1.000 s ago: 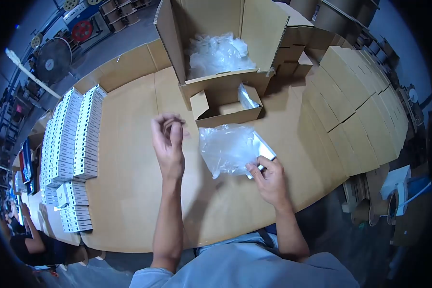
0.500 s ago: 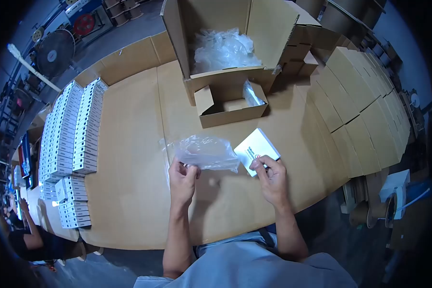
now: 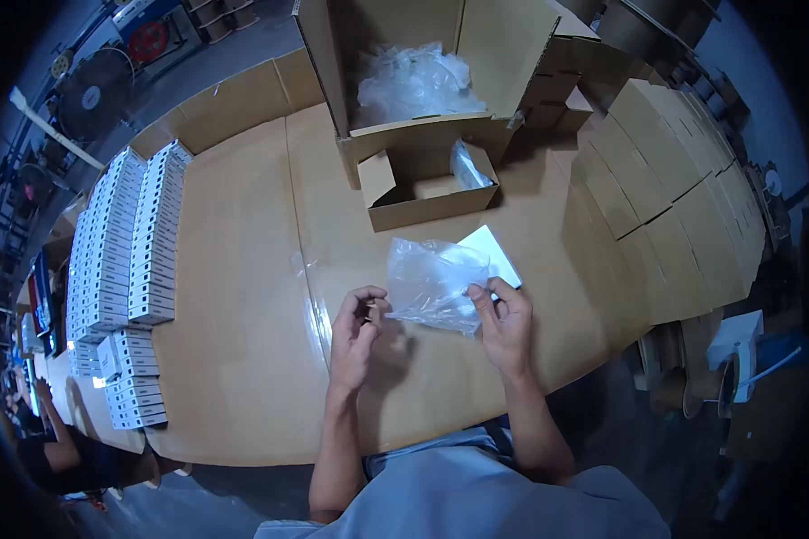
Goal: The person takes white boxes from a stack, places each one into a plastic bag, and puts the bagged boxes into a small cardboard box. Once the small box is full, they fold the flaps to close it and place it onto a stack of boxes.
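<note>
My right hand grips a flat white box at its near edge, along with the edge of a clear plastic bag. The bag spreads to the left and covers part of the box. Just left of the bag is my left hand, its fingers curled with a gap between them and the thumb, holding nothing that I can see. Beyond both hands sits a small open carton with a clear bag leaning in its right end.
A tall open carton holds crumpled plastic bags. White boxes stand in long rows at left; folded brown cartons are stacked at right. A person's arm shows at far left. Clear plastic lies on the table.
The bag has moved right, across the white box, and its edge is now in my right hand. My left hand has let go of the bag, and its fingers have parted.
</note>
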`<state>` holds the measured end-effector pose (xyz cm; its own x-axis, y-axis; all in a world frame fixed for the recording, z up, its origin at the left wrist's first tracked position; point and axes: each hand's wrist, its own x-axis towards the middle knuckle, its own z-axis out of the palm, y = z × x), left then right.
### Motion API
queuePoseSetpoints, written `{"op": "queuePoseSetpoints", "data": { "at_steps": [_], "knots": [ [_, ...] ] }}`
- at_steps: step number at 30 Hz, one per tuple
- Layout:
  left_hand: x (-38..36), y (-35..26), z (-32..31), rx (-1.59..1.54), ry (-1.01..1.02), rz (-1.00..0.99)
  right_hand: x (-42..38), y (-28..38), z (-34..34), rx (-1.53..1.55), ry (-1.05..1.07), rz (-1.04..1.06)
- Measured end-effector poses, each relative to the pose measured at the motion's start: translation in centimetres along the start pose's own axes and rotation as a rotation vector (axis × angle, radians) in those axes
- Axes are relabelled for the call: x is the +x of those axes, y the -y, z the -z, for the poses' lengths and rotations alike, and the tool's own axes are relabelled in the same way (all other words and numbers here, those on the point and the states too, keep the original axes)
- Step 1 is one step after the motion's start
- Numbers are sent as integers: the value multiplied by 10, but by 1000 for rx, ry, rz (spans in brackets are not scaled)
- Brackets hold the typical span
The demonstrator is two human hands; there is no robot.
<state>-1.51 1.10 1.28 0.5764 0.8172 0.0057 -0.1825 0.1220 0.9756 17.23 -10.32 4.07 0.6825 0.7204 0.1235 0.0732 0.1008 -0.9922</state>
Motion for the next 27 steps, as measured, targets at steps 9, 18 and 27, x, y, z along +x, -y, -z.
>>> {"op": "queuePoseSetpoints", "data": {
  "at_steps": [9, 18, 27],
  "knots": [
    [22, -45, -24, 232, 104, 21, -1, 3, 2, 0, 156, 78],
    [18, -40, -28, 365, 187, -32, 40, 55, 16, 169, 46, 368],
    [22, -33, -30, 343, 171, -59, 34, 52, 2, 142, 180, 314]
  ]
}}
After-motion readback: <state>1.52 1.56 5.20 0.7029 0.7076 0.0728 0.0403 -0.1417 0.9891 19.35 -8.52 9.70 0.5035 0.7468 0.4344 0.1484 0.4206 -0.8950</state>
